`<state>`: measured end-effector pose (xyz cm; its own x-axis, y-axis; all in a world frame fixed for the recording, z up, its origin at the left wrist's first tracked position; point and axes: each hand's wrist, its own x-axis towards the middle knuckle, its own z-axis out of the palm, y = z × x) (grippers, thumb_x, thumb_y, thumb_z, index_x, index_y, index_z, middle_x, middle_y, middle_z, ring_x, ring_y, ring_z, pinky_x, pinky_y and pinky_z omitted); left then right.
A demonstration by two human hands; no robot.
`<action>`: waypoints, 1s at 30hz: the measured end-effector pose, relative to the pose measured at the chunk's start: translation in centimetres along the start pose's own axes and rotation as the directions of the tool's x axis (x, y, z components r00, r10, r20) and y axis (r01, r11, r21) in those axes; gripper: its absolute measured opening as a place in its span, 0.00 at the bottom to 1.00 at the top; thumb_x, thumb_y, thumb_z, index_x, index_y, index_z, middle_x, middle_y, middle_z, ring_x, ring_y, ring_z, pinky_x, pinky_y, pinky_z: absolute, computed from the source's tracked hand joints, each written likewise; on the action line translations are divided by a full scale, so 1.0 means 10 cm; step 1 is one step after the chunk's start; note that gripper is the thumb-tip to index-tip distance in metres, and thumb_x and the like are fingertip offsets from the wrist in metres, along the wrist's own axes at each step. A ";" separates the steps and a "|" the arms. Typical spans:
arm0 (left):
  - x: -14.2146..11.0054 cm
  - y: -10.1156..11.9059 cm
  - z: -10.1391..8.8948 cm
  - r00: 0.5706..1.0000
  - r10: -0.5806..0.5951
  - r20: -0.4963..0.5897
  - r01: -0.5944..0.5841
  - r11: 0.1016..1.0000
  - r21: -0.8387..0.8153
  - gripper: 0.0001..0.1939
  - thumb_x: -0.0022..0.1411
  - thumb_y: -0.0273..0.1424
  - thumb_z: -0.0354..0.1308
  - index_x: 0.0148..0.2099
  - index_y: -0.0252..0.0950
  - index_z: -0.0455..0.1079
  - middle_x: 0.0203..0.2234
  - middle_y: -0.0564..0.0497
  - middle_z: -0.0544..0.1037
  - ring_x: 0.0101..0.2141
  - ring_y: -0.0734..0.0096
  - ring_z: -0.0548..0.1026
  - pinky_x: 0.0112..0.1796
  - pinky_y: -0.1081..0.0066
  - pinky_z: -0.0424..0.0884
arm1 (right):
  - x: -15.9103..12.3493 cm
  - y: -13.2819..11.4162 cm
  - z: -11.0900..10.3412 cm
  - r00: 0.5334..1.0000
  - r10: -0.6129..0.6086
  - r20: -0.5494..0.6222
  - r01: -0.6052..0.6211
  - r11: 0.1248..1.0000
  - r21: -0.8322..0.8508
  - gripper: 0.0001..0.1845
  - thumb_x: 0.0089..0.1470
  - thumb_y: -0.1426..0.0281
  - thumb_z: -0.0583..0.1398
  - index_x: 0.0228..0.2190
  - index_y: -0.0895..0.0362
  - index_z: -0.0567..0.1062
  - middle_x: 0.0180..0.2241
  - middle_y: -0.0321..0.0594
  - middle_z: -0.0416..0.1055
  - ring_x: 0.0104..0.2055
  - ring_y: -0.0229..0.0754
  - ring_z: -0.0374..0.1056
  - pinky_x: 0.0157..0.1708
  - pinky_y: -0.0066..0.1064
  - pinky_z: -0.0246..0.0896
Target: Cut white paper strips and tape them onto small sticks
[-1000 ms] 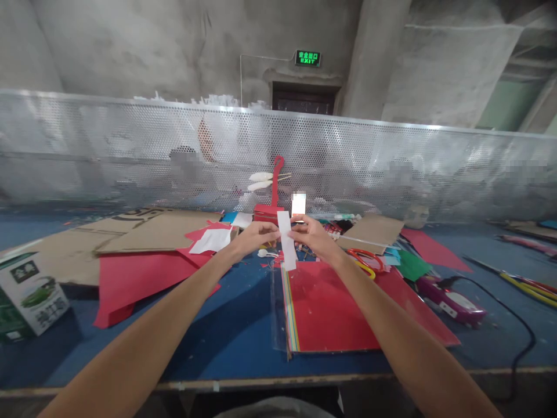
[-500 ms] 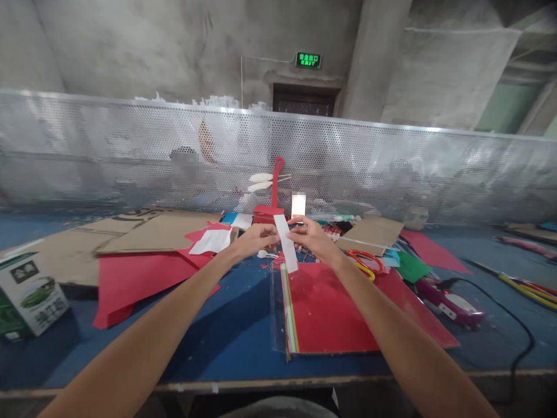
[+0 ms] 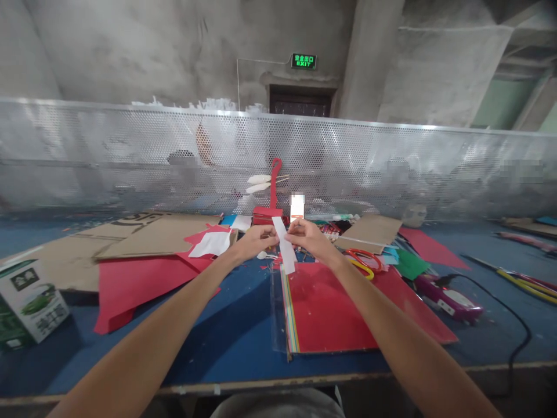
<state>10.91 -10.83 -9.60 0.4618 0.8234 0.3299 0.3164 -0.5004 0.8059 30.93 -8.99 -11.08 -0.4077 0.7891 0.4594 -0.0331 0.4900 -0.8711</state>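
A narrow white paper strip (image 3: 285,251) hangs upright with a slight tilt between my two hands, over the far edge of the paper stack. On its left side, my left hand (image 3: 256,241) is closed, thumb and fingertips pinching the edge. My right hand (image 3: 307,237) pinches the opposite edge at about the same height, fingers bent. Below the strip lies a stack of coloured paper (image 3: 335,307), red sheet on top, in a clear sleeve. Just behind my hands stands a red paper piece with a long hooked handle (image 3: 273,188).
Cardboard sheets (image 3: 152,235) and red paper (image 3: 143,284) spread at the left, near a green-white carton (image 3: 37,302). Scissors with red and yellow handles (image 3: 364,262), a purple glue gun-like device (image 3: 450,299) with a black cord, and a lit phone (image 3: 297,208) are around. Perforated metal panel (image 3: 357,157) behind.
My right fingers have drawn in from the strip's upper part to a tighter pinch at its edge. The strip looks slightly bent midway. The view has shifted a little.
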 end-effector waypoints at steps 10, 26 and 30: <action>-0.01 0.04 0.03 0.999 0.019 -0.033 -0.016 0.995 0.098 0.09 0.58 0.35 0.53 0.32 0.34 0.66 0.23 0.52 0.74 0.25 0.74 0.72 0.29 0.73 0.68 | -0.01 -0.04 0.09 0.995 0.094 0.038 -0.094 0.996 -0.005 0.15 0.45 0.61 0.67 0.31 0.59 0.75 0.28 0.38 0.73 0.32 0.40 0.72 0.38 0.34 0.71; 0.02 -0.05 0.02 0.996 0.014 -0.093 -0.002 0.992 0.125 0.10 0.56 0.36 0.58 0.33 0.33 0.70 0.23 0.52 0.73 0.25 0.73 0.72 0.28 0.73 0.67 | 0.01 -0.01 0.10 0.999 0.004 -0.043 -0.012 0.980 -0.197 0.10 0.49 0.63 0.63 0.27 0.58 0.75 0.25 0.39 0.72 0.28 0.42 0.71 0.29 0.32 0.70; 0.03 -0.07 0.02 0.996 0.009 -0.088 -0.001 0.996 0.091 0.10 0.56 0.37 0.58 0.33 0.33 0.70 0.23 0.52 0.73 0.25 0.73 0.72 0.29 0.73 0.67 | 0.02 0.01 0.10 0.998 0.041 -0.051 -0.048 0.988 -0.144 0.10 0.47 0.63 0.64 0.28 0.58 0.75 0.26 0.39 0.72 0.29 0.42 0.72 0.31 0.34 0.72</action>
<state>10.93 -10.29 -10.19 0.3901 0.8393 0.3786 0.3899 -0.5231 0.7578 29.92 -9.18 -11.22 -0.3620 0.8264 0.4312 0.1179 0.4994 -0.8583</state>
